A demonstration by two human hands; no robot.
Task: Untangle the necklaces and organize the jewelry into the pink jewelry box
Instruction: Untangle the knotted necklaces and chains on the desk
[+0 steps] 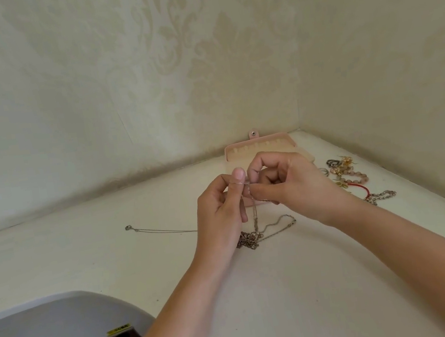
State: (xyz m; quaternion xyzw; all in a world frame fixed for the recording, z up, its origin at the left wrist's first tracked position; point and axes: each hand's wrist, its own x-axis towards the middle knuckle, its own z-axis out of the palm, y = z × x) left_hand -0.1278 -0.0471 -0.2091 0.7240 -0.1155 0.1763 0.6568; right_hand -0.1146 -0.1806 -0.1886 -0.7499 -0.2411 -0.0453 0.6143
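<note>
Necklaces [250,240] lie knotted in a small heap on the white counter [289,287], just under the hands, w/ one thin strand [254,212] held straight up out of the heap. Left hand [222,214] pinches that strand btw thumb & forefinger. Right hand [283,182] pinches it right beside, so the fingertips of the two hands nearly touch. Another fine chain [161,230] runs off to the left along the counter & goes behind the left hand; can't tell if it joins the knot. Pink box [258,147] sits open behind the hands, against the wall, partly hidden by them. A loose pile [348,173] of rings, beads & bracelets lies to the right, apart from the heap.

Risks, as I judge them: a hard upward pull prob. tightens the knot instead of freeing it, & a strand this fine may kink or snap. Raising it too high could drag the whole heap along, poss. into the pile, making a new tangle. The pinch is tiny, so the strand may slip & drop back.
</note>
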